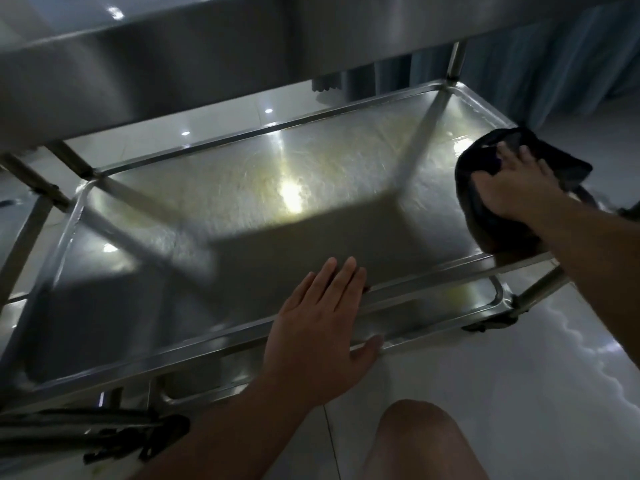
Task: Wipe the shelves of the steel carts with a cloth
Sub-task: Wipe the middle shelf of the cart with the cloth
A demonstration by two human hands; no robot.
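Observation:
A steel cart's middle shelf (242, 202) fills the view, its surface shiny with yellowish smears and light glare. My right hand (512, 188) presses a dark cloth (485, 216) flat on the shelf's right end, near the right rim. My left hand (322, 327) lies flat and spread on the shelf's near rim, fingers reaching over onto the shelf, holding nothing. The cart's upper shelf (156, 64) hangs above at the top of the view.
A lower shelf (433, 299) shows under the near rim. Cart posts stand at the far right corner (455, 60) and near right corner (540, 289), with a caster (485, 323). Dark bars (86, 431) lie bottom left. My knee (422, 441) is over the glossy tiled floor (502, 393).

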